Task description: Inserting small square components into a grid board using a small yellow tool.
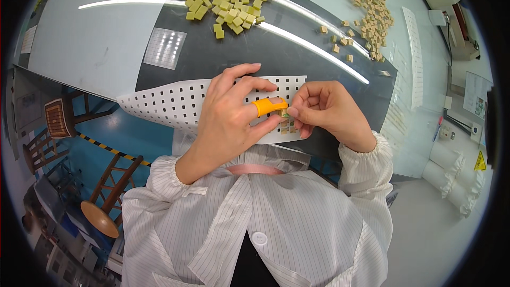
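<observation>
A white perforated sheet with rows of square holes lies along the table's near edge. My left hand reaches over it, wearing an orange finger sleeve. Its thumb and sleeved finger close around a small green-and-tan block, while the other fingers arch above the sheet. From the right, my right hand meets the block with thumb and fingers pinched together; whatever sits between those fingertips is hidden. Just below, a few tan pieces show at the sheet's right end, partly covered by my hands.
Green blocks lie heaped on the dark table mat. Farther right is a scattered pile of small tan blocks. A clear gridded piece rests at left. Beyond the table's left edge stands a wooden stool.
</observation>
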A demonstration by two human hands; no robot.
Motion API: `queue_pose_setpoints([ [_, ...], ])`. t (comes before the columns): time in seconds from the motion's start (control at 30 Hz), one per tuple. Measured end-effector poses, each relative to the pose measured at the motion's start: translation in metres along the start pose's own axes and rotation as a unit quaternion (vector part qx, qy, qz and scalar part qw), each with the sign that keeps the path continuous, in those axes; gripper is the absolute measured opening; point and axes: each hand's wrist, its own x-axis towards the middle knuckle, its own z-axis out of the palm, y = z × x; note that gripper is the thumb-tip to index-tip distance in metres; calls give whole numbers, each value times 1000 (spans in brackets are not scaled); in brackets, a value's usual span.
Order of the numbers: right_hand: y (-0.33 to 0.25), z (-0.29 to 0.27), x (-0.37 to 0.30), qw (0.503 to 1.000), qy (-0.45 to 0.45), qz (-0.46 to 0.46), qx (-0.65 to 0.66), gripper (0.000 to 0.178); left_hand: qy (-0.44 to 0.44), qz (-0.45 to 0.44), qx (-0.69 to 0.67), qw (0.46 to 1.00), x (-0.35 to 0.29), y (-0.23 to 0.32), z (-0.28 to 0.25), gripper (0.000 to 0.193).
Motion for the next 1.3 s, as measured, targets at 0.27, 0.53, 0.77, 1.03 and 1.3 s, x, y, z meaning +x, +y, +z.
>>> queue_pose_setpoints([
  [0.27,3,10,1,999,23,-26,-8,17,5,3,2,1000,0,-1,2,20],
  [0.53,14,6,-5,981,77,-160,-77,12,6,8,1,1000,-1,-1,0,20],
  [0.77,19,8,-6,971,64,-181,-141,15,13,10,0,1000,-1,-1,1,20],
  [1.03,12,12,-5,980,90,-102,-147,13,23,-4,-9,1000,0,0,4,22],
  [1.3,41,19,-27,888,305,-220,-265,9,14,10,-2,1000,-2,-1,1,21],
])
